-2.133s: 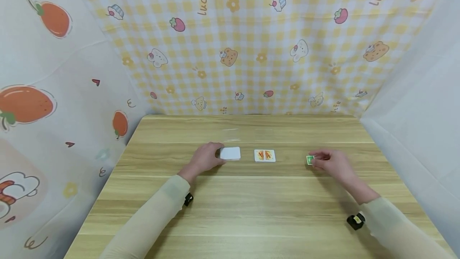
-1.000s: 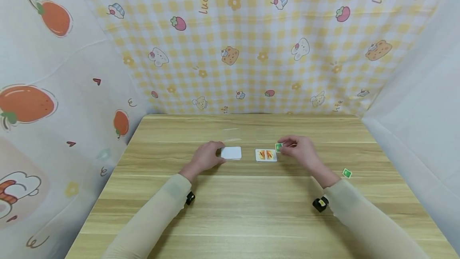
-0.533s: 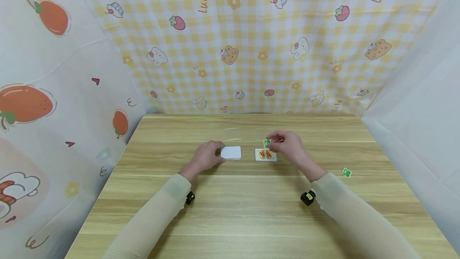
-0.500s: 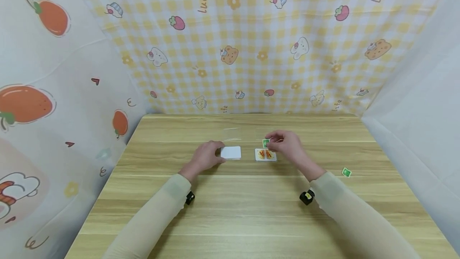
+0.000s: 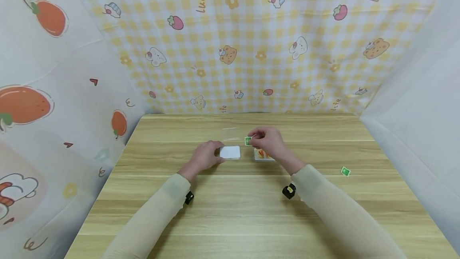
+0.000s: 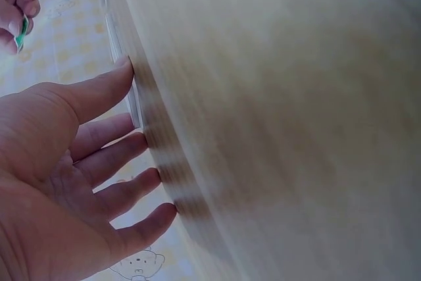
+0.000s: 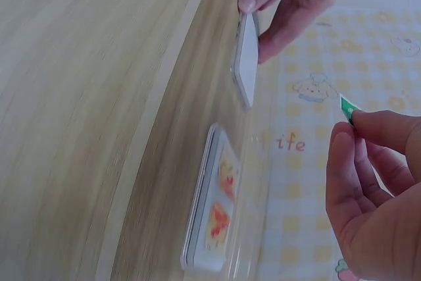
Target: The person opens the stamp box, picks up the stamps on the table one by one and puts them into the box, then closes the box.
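My left hand (image 5: 205, 157) grips the left end of a stack of white cards (image 5: 230, 152), thumb at the near edge and forefinger at the far edge. In the left wrist view its fingertips (image 6: 137, 141) touch the wooden tabletop. My right hand (image 5: 268, 142) pinches a small green card with a white border (image 5: 248, 141) between thumb and forefinger. The right wrist view shows this green card (image 7: 347, 106) held up off the table. Below the right hand lies a stack of picture cards (image 7: 216, 208) with orange and yellow food printed on top, partly hidden in the head view.
A second small green card (image 5: 345, 171) lies on the table at the right. Behind the white stack is a clear plastic piece (image 5: 230, 134). A yellow checked cloth (image 5: 230, 51) hangs along the table's far edge, with white cloths at both sides.
My right hand has carried the green card leftward from the right side, past the picture cards and toward the white stack. The second green card came into view. My left hand stays put.
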Demonstrator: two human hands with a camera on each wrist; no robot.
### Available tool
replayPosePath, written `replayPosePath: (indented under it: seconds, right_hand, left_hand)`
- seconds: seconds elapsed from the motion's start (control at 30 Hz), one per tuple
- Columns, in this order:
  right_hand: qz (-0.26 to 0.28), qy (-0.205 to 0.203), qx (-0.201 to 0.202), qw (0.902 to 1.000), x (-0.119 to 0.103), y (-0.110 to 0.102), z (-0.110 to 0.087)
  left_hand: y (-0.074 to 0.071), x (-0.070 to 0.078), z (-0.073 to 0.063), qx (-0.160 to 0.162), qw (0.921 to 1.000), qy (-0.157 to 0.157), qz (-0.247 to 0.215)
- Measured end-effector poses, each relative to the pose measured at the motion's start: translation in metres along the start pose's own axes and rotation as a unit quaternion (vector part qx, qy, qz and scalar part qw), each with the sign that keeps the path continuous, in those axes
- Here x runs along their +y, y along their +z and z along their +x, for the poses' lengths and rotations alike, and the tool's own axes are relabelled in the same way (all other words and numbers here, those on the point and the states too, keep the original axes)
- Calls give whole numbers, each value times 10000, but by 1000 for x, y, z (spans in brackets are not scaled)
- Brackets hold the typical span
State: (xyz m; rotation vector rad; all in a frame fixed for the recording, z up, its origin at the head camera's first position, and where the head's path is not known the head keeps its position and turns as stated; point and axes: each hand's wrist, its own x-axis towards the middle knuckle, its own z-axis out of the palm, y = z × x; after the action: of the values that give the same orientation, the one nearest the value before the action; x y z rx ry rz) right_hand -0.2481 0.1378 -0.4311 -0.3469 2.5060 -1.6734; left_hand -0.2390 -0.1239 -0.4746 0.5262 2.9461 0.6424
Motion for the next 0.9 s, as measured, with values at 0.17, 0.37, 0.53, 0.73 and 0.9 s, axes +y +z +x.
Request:
replayPosePath:
  seconds: [0.17,0.37,0.53,0.73,0.9]
  right_hand:
    - [-39,-53,0,10000,0,11,6]
    - [42,-44,-159,9999,-1,27,10]
    - [-88,84,-56,9999,-2,41,14]
    - [-425,-104,51,9990,6,54,19]
    - [-990,-129,33,9950,14,61,22]
  left_hand:
    - [0,1,0,-23,10000,27,15]
    - [0,0,1,-11,10000,33,-14]
    - [-1,-1,1,-10,10000,33,20]
    - [-1,-2,2,0,9999,78,109]
    - [-1,-2,1,-4,9999,104,111]
